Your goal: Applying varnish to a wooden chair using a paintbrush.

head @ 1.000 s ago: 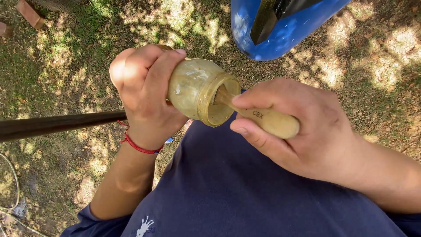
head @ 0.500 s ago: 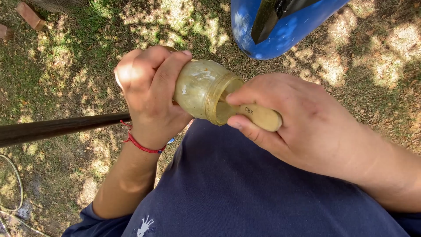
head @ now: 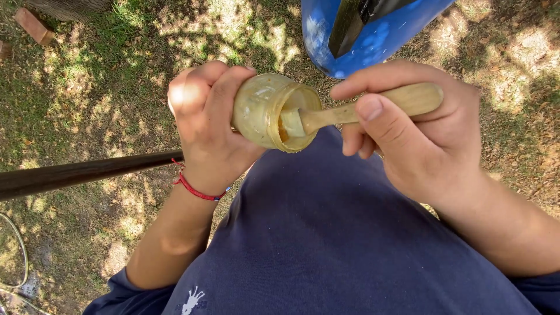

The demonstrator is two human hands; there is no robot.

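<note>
glass jar [head: 265,111], smeared yellowish inside, held up in front of the chest, tipped on its side with the open mouth turned toward the right. grasped round its base end by the left hand [head: 207,119], fingers [head: 224,96] wrapped over the top and clenched on the glass. pushed into the mouth: the flat end of a wooden spoon [head: 356,111], pale and lying nearly level, its blade just inside the rim against a patch of orange-yellow paste. gripped along the handle by the right hand [head: 420,128], thumb pressed on the near side and fingers curled over the far side, handle's thick end poking out past the knuckles. hands near each other, apart, joined only by spoon and jar.

round the left wrist, a thin red cord bracelet [head: 195,189]. below both hands, a dark navy shirt [head: 332,239] filling the lower middle, a small white print near its bottom edge. out from under the left forearm toward the left edge, a dark brown pole [head: 76,174], slightly tilted. above the right hand, a blue rounded container [head: 379,41] with a dark strip across it. beyond all, dry grassy ground [head: 99,87] in dappled sun, a reddish brick [head: 34,26] at the upper left corner.
</note>
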